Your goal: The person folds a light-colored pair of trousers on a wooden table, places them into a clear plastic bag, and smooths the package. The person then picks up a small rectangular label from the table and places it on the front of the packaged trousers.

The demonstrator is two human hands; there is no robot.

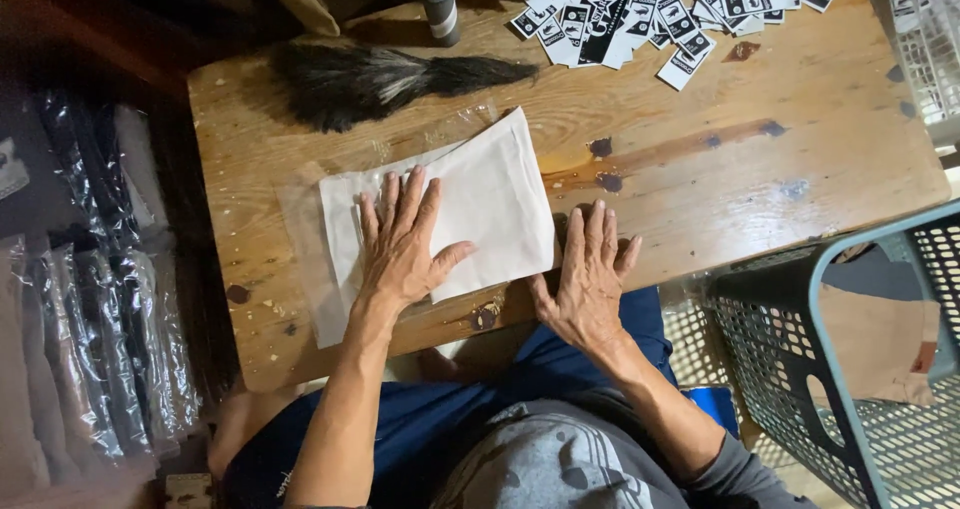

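Wooden table (780,179): left hand (400,244) flat on white cloth (490,199), right hand (585,279) flat beside; both open. Press evenly, smooth outward.

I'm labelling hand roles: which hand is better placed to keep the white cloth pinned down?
Probably the left. The left hand lies flat on the white cloth; the right hand rests mostly on the wooden table beside it.

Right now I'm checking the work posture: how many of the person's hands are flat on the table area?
2. The left hand presses flat on the folded white cloth; the right hand lies flat on the wooden table beside the cloth's edge. Neither is hidden.
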